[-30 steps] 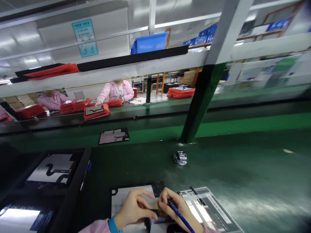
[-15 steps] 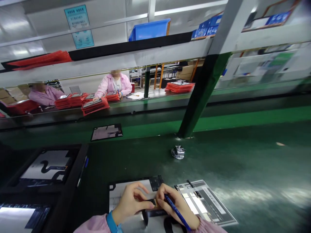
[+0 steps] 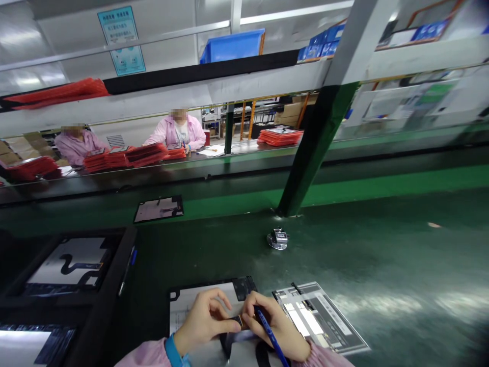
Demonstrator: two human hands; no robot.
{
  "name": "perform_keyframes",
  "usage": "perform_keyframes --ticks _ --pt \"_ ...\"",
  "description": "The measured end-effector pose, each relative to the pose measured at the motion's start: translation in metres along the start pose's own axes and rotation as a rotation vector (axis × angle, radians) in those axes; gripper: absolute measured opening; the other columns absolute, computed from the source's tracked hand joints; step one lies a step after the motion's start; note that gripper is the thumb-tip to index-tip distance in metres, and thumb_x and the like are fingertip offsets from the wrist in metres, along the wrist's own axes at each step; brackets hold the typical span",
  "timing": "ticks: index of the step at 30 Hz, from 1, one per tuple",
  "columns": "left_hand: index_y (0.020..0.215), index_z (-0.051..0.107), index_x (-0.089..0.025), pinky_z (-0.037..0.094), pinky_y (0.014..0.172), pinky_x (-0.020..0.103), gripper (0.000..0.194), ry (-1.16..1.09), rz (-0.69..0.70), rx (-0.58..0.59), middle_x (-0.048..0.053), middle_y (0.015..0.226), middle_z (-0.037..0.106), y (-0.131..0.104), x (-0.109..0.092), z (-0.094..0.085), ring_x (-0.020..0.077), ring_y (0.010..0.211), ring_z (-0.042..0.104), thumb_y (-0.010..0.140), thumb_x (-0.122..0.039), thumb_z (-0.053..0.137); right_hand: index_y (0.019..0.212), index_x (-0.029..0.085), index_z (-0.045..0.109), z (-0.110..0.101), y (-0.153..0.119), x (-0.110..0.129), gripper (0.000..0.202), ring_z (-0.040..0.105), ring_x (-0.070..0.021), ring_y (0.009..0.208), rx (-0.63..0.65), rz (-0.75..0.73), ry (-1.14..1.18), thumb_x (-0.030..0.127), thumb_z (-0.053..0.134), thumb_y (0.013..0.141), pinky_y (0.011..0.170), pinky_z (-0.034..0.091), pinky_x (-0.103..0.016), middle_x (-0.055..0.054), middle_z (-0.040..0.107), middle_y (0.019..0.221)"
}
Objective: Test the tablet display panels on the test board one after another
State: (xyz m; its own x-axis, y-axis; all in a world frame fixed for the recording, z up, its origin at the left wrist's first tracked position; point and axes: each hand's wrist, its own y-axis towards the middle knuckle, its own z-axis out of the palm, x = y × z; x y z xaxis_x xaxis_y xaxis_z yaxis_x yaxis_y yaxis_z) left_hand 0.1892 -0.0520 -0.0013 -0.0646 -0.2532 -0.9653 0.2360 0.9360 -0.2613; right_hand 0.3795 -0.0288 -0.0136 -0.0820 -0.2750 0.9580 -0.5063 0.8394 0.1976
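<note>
A display panel point(image 3: 183, 302) with a pale back lies in front of me under both hands. My left hand point(image 3: 208, 317) wears a blue wristband and is closed, thumb and fingers pinching the connector end of a black flex cable point(image 3: 226, 342). Against that same small end rest the fingertips of my right hand point(image 3: 280, 326), also closed. A blue pen point(image 3: 272, 336) is tucked in my right hand and slants down toward the wrist. The fingertips partly hide the connector. Just right of my hands lies a flat panel with white and dark printed sections point(image 3: 336, 321).
A black tray point(image 3: 114, 275) holding panels stands at left, a pen point(image 3: 128, 270) by its edge. A silver metal device point(image 3: 278, 238) sits mid-table. Another panel point(image 3: 158, 209) lies on the green strip point(image 3: 237, 188). Beyond a pillar point(image 3: 309, 148), two people in pink work beside red stacks point(image 3: 147, 154).
My hands keep nearly the same pinch. The panel on the green strip has slid left. Across the line, a red sleeve now covers the stack where a panel showed, and the far-left person sits more upright.
</note>
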Motion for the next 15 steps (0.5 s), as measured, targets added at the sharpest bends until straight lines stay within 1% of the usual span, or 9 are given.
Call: perform_keyframes --ticks 3,7,10,13,15 --pt "0.076 0.053 -0.016 0.032 0.049 0.021 0.054 0.011 0.005 -0.001 -0.004 0.053 0.061 0.0002 0.0018 -0.0004 0.0074 0.046 0.049 0.048 -0.046 0.089 0.068 0.021 0.043 0.0006 -0.0004 -0.0004 0.033 0.047 -0.0103 0.052 -0.002 -0.01 -0.026 0.045 0.055 0.086 0.053 0.041 -0.023 0.003 0.05 0.059" --pt "0.074 0.052 -0.017 0.032 0.049 0.021 0.054 -0.004 0.018 0.002 -0.005 0.052 0.059 -0.0011 -0.0006 0.001 0.0066 0.045 0.047 0.05 -0.048 0.088 0.069 0.02 0.045 0.0014 -0.0008 0.0012 0.032 0.046 -0.0096 0.052 -0.005 -0.03 -0.025 0.045 0.055 0.087 0.052 0.04 -0.022 0.003 0.052 0.06" --pt "0.07 0.051 -0.017 0.03 0.05 0.021 0.052 -0.013 0.051 -0.008 -0.006 0.052 0.057 -0.0023 -0.0013 0.0027 0.0059 0.046 0.045 0.05 -0.048 0.088 0.071 0.02 0.049 0.0023 -0.0014 0.001 0.029 0.043 -0.0087 0.051 0.001 -0.055 -0.091 0.043 0.06 0.086 0.048 0.037 -0.02 0.004 0.05 0.059" --pt "0.069 0.051 -0.017 0.029 0.05 0.02 0.051 -0.018 0.067 -0.018 -0.007 0.051 0.055 -0.0023 0.0015 0.0041 0.0051 0.046 0.043 0.05 -0.045 0.089 0.071 0.02 0.051 0.0039 -0.0016 -0.0005 0.029 0.048 -0.009 0.051 0.006 -0.071 -0.142 0.043 0.061 0.087 0.049 0.04 -0.02 0.003 0.053 0.061" --pt "0.072 0.052 -0.016 0.031 0.05 0.02 0.051 -0.012 0.061 -0.031 -0.007 0.05 0.055 -0.001 0.0028 0.0049 0.0054 0.046 0.044 0.049 -0.043 0.09 0.077 0.021 0.052 0.0051 -0.0012 -0.001 0.027 0.052 -0.0093 0.048 0.031 -0.068 -0.086 0.044 0.056 0.09 0.048 0.043 -0.02 0.003 0.057 0.062"
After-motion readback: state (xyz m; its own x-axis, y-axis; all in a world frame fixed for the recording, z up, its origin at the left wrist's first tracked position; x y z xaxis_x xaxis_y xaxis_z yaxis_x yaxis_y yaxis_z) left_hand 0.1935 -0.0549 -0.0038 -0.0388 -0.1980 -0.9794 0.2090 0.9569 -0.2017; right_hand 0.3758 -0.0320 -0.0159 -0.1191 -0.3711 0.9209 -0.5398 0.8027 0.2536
